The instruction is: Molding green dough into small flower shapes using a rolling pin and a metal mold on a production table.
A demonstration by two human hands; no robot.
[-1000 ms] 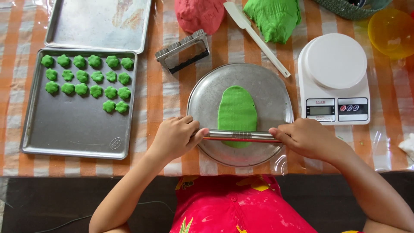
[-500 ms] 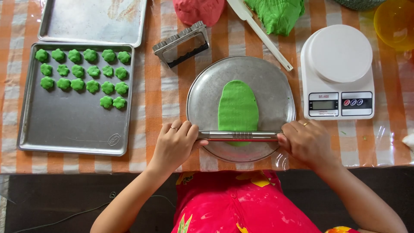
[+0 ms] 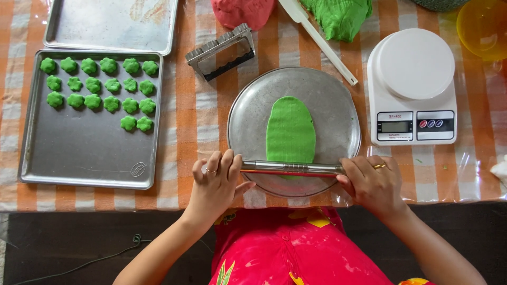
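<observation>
A flat oval of green dough (image 3: 291, 130) lies on a round metal plate (image 3: 248, 113) in the middle of the table. A thin metal rolling pin (image 3: 290, 168) rests across the near end of the dough. My left hand (image 3: 217, 180) presses on the pin's left end with fingers spread over it. On the pin's other end lies my right hand (image 3: 371, 182), fingers curled around it.
A baking tray (image 3: 87, 153) at left holds several small green flower-shaped pieces (image 3: 100, 84); a second bare tray (image 3: 113, 24) lies behind it. A metal cutter (image 3: 222, 51), a white spatula (image 3: 318, 39), red dough (image 3: 240, 11), green dough (image 3: 340, 17), a white kitchen scale (image 3: 413, 87) and a yellow bowl (image 3: 483, 26) surround the plate.
The pin stays at the dough's near end with both hands on it. The camera view has shifted slightly, so everything sits a little higher in the frame.
</observation>
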